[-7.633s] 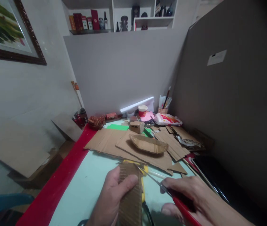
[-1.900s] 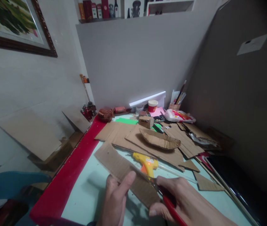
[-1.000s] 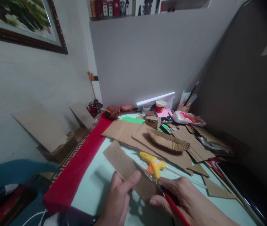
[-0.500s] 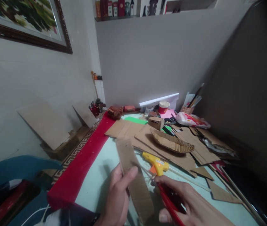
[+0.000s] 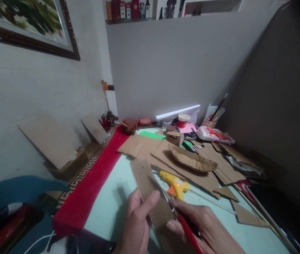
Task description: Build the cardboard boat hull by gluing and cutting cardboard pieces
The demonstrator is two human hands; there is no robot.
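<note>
A long cardboard strip (image 5: 145, 180) slants across the front of the table, pinched between the thumb and fingers of my left hand (image 5: 139, 215). My right hand (image 5: 197, 218) is wrapped round red-handled scissors (image 5: 188, 229), whose metal blades lie at the strip's right edge. How far the blades reach over the cardboard I cannot tell. Just beyond the scissors lies a yellow glue gun (image 5: 175, 184) with an orange trigger and a clear glue stick at its back. Behind it a boat-shaped cardboard hull (image 5: 192, 159) rests on flat cardboard sheets.
Cardboard pieces (image 5: 219, 164) cover the table's right side, beside a dark flat panel (image 5: 274, 218). At the back stand a red-and-white paper cup (image 5: 183, 120), a small cardboard piece with a curved top (image 5: 174, 138) and a plastic packet (image 5: 215, 134). A red runner (image 5: 97, 180) borders the left edge.
Both hands have shifted slightly, the left one a little to the right with the strip. My right thumb has moved up and inward, and the scissor handles look closer together.
</note>
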